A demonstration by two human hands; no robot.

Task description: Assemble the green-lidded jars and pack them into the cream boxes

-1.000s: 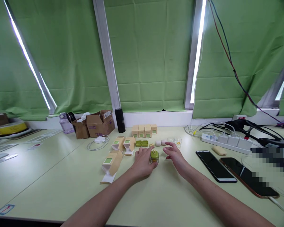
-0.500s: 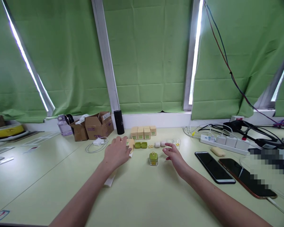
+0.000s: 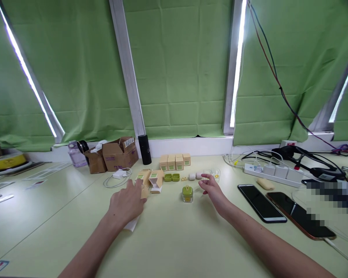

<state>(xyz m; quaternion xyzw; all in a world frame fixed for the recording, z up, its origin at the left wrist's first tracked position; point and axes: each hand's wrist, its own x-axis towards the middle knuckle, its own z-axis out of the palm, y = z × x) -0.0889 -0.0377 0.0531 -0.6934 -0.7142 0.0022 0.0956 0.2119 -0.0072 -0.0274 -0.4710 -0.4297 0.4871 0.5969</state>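
Note:
My left hand (image 3: 128, 201) hovers over or rests on flat tan-and-white card or paper (image 3: 132, 224), its fingers stretched out; I cannot tell if it touches. Just past its fingertips lie two opened-out kraft cartons with green labels, the left carton (image 3: 145, 176) and the right carton (image 3: 156, 181). My right hand (image 3: 212, 189) is held palm inward with fingers apart, holding nothing. Between the hands stands a small clear jar with a green lid (image 3: 187, 194). Behind it sit green square lids (image 3: 172, 177), small yellow pieces (image 3: 183, 178), white rolls (image 3: 195, 176) and clear cups (image 3: 216, 174).
Several small kraft boxes (image 3: 175, 162) stand in a row at the back. Cardboard cartons (image 3: 120, 154), a black cylinder (image 3: 145, 150) and a white charger with cable (image 3: 120, 174) are at back left. Two phones, the nearer (image 3: 262, 203), and a power strip (image 3: 275, 174) lie right.
My left hand has drawn back toward me and to the left, uncovering the opened-out cartons. My right hand and the green-lidded jar stay nearly where they were.

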